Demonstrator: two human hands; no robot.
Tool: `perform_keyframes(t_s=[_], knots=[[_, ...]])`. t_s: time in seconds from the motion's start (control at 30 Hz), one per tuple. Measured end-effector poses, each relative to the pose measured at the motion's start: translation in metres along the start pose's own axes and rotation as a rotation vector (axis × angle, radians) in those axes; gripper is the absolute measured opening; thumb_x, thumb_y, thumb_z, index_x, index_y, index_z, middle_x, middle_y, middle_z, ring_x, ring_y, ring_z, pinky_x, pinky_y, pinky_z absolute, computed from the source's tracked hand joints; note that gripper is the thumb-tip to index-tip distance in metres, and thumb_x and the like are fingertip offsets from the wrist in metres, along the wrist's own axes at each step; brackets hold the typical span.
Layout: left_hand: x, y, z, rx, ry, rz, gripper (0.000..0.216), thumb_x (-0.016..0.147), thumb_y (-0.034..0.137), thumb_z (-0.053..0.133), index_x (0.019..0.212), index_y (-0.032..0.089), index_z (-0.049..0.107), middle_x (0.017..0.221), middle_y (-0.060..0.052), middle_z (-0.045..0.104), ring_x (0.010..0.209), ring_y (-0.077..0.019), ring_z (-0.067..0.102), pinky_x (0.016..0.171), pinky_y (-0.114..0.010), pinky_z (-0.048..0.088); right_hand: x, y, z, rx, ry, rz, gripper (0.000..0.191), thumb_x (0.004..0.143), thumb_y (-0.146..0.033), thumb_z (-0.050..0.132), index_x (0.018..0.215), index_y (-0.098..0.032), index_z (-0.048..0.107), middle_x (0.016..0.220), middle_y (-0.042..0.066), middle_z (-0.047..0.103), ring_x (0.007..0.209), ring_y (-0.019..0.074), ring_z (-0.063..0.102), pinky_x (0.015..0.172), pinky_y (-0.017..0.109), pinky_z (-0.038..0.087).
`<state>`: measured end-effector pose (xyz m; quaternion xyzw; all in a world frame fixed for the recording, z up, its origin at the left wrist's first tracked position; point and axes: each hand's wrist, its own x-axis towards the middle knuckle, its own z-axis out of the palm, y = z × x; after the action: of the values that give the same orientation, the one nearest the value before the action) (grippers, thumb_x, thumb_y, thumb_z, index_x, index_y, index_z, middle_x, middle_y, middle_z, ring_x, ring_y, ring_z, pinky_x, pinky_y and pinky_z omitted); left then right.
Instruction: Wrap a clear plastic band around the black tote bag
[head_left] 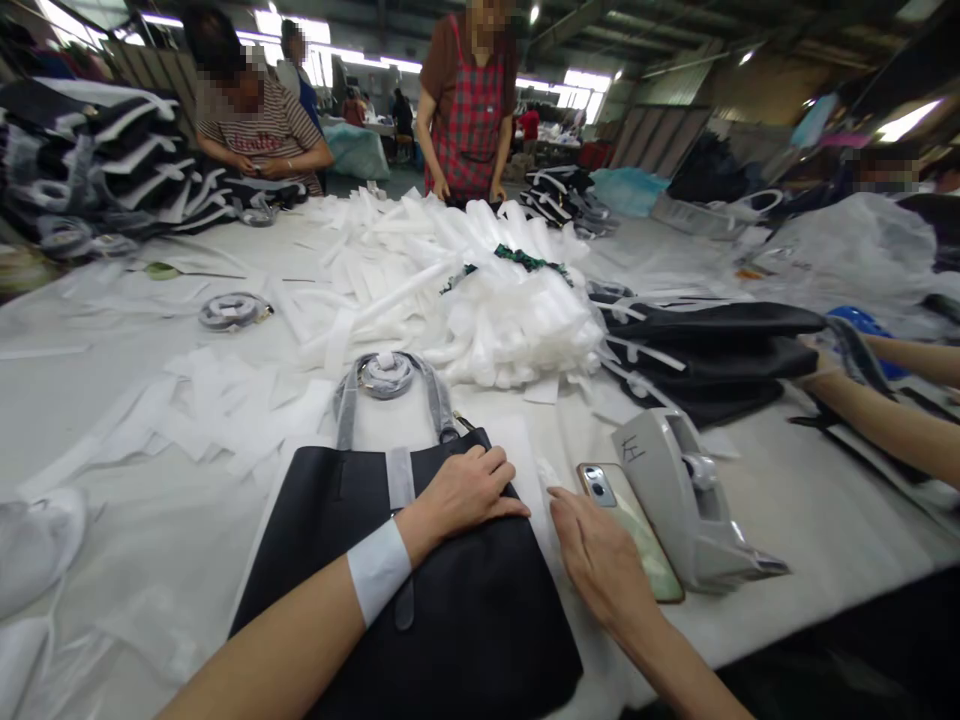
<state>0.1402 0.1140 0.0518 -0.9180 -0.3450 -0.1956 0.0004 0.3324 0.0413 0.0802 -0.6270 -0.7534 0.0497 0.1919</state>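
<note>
One bench (97, 400), black tote bag (420, 590) flat at its near edge, handles pointing away, left hand (465, 495) open, pressing bag's top right corner, right hand (600, 560) open, empty, just right of it, beside phone (634, 530).

One black handbag (420, 590), one phone (637, 530), one tape dispenser (686, 500) — perhaps three stacked bags (712, 350).

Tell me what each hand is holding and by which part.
Nothing is gripped. The left hand lies flat on the black bag near its top edge; the right hand rests open beside it, by the phone.
</note>
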Motion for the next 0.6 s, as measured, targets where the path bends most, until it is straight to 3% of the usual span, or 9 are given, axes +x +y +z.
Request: perform_keyframes(t_s=[0.1,0.17,0.33,0.5,0.6], knots=[[-0.002,0.001,0.002,0.012,0.135,-0.002,0.044,0.094,0.057,0.034,0.084,0.019,0.053,0.087,-0.003,0.057,0.074,-0.0174,0.05,0.06,-0.029,0.038,0.022,-0.005,0.014,0.184,-0.099,0.188,0.043,0.096,-0.051,0.032,0.083,-0.02,0.058,0.066,0.003,0.063,0.059,0.0185,0.057,0.055,0.028,0.038],[-0.003,0.001,0.003,0.027,0.227,-0.019,0.039,0.096,0.05,0.036,0.079,0.02,0.052,0.082,-0.002,0.056,0.071,-0.017,0.048,0.058,-0.029,0.035,0.027,-0.011,0.024,0.18,-0.114,0.217,0.039,0.094,-0.052,0.036,0.075,-0.021,0.051,0.057,0.0,0.056,0.05,0.0168,0.05,0.05,0.028,0.031],[-0.004,0.002,0.004,0.09,0.366,-0.034,0.036,0.097,0.044,0.041,0.071,0.02,0.051,0.073,-0.001,0.052,0.066,-0.0171,0.044,0.056,-0.031,0.031,0.02,-0.02,0.02,0.044,-0.025,0.05,0.034,0.098,-0.043,0.032,0.075,-0.022,0.048,0.064,0.004,0.059,0.057,0.0184,0.055,0.054,0.029,0.028],[-0.001,0.003,0.006,0.101,0.387,-0.062,0.041,0.097,0.045,0.037,0.068,0.02,0.051,0.07,-0.002,0.053,0.064,-0.0173,0.043,0.057,-0.032,0.031,0.017,-0.01,0.01,0.124,-0.28,-0.014,0.027,0.096,-0.033,0.037,0.077,-0.022,0.053,0.065,0.003,0.064,0.061,0.0202,0.062,0.055,0.029,0.03],[0.001,0.004,0.003,0.049,0.396,-0.018,0.037,0.097,0.045,0.038,0.079,0.019,0.058,0.084,-0.004,0.062,0.076,-0.0178,0.05,0.07,-0.032,0.039,0.02,-0.009,0.023,0.161,-0.282,0.015,0.025,0.094,-0.029,0.037,0.082,-0.021,0.058,0.071,0.005,0.068,0.067,0.0205,0.064,0.059,0.028,0.034]])
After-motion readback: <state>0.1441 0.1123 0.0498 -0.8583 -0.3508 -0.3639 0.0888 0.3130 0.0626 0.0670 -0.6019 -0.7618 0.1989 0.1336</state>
